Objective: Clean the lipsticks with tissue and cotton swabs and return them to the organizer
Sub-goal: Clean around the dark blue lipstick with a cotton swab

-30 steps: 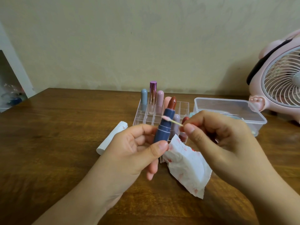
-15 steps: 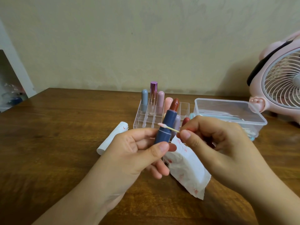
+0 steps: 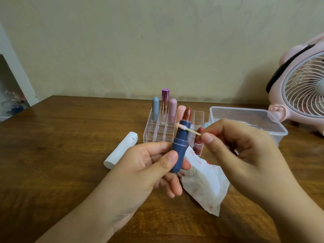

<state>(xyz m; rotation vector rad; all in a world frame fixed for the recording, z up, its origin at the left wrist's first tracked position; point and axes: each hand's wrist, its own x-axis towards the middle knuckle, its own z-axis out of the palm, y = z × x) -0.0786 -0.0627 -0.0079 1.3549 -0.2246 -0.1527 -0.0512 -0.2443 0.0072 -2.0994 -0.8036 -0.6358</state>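
The open blue lipstick (image 3: 179, 144) stands near upright above the wooden table (image 3: 61, 146), long axis vertical, reddish tip up and leaning slightly right, gripped round its base by the left hand (image 3: 145, 171). The right hand (image 3: 238, 151) pinches a cotton swab (image 3: 188, 129) whose pink-stained head touches the tube's upper rim, and a stained tissue (image 3: 205, 183) hangs beneath. Behind stand the clear organizer (image 3: 157, 132) with lipsticks, a plastic box (image 3: 245, 116), a pink fan (image 3: 301, 92) and a plain beige wall (image 3: 157, 41).

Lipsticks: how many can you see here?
7, maybe more hidden. Held: dark blue open lipstick. In the clear acrylic organizer: grey-blue, metallic purple, pale pink, peach, lilac, dark red.
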